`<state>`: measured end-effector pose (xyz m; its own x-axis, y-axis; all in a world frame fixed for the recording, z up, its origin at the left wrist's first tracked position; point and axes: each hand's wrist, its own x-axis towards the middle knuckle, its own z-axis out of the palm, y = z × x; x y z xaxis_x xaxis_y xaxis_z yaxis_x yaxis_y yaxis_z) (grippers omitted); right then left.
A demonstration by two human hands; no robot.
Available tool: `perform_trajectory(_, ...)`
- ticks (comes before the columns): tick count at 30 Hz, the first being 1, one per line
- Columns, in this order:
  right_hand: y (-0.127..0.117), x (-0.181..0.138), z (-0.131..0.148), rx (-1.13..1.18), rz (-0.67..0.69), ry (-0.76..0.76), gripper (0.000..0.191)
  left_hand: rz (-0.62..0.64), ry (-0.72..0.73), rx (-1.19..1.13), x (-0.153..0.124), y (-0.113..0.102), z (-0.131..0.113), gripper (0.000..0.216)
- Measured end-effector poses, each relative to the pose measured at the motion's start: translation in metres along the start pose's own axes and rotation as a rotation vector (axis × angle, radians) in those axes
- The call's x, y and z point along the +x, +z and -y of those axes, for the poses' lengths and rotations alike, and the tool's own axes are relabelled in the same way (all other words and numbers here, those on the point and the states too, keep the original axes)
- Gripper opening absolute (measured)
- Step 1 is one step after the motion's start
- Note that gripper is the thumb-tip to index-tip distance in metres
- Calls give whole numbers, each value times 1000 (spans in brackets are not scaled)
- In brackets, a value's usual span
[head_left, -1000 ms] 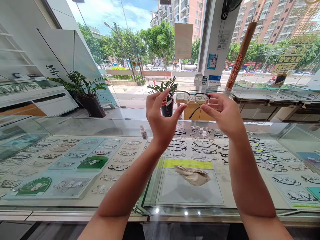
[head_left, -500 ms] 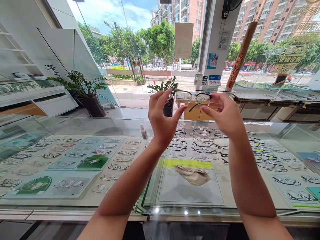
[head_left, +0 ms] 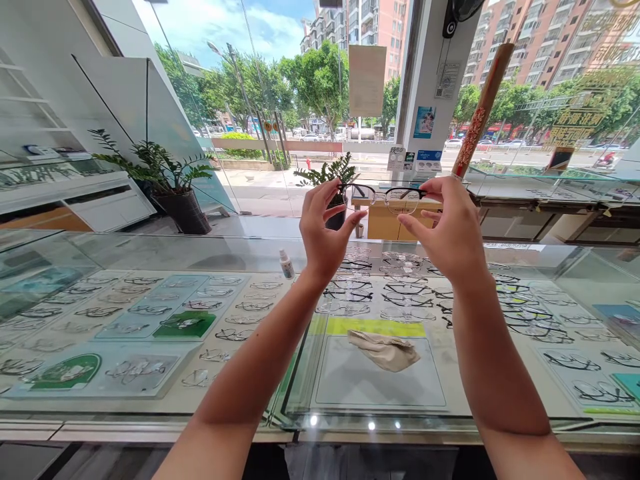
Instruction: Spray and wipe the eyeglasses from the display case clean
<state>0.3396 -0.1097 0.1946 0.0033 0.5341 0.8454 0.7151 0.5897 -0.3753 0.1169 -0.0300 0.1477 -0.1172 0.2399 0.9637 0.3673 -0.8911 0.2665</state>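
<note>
A pair of eyeglasses (head_left: 381, 193) with dark upper rims and thin lower rims is held up in the air between my two hands, in front of the window. My left hand (head_left: 325, 230) grips the frame at its left end, thumb below and fingers above. At the other end, the fingers of my right hand (head_left: 447, 227) pinch the frame near the hinge, with the thumb under the lens. Below, a crumpled beige cloth (head_left: 384, 350) lies on a pale mat (head_left: 370, 390) on the glass counter.
Rows of eyeglasses (head_left: 407, 293) show under the glass counter (head_left: 295, 417). A small white spray bottle (head_left: 286, 265) stands on it beyond my left forearm. Potted plants (head_left: 183, 210) and a further display case (head_left: 525, 190) stand near the window.
The eyeglasses have shifted slightly left and turned, so the temple that hung below the bridge no longer shows there. My hands remain raised at both ends.
</note>
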Motion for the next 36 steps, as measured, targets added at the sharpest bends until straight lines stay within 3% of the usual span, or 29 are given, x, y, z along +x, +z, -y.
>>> perform_trajectory(9, 2, 1, -6, 124, 53, 73, 45, -117, 230, 179, -3, 1, -22, 63)
perform_trajectory(14, 2, 2, -11, 163, 87, 87, 45, -128, 263, 215, -4, 0, -27, 64)
perform_trajectory(18, 0, 2, -10, 118, 71, 79, 46, -100, 190, 178, -2, 0, -28, 64)
perform_trajectory(24, -3, -1, -4, 72, 38, 108, 48, 5, -144, 14, -3, 2, -25, 59)
perform_trajectory(29, -4, -3, 1, 17, 16, 59, 51, 41, -322, -45, -7, 7, -23, 61)
perform_trajectory(32, -4, -2, 1, 29, 28, 99, 49, 14, -342, -8, -7, 7, -28, 62)
perform_trajectory(36, -3, 0, -7, 179, 112, 195, 49, -64, -183, 151, -5, 3, -41, 63)
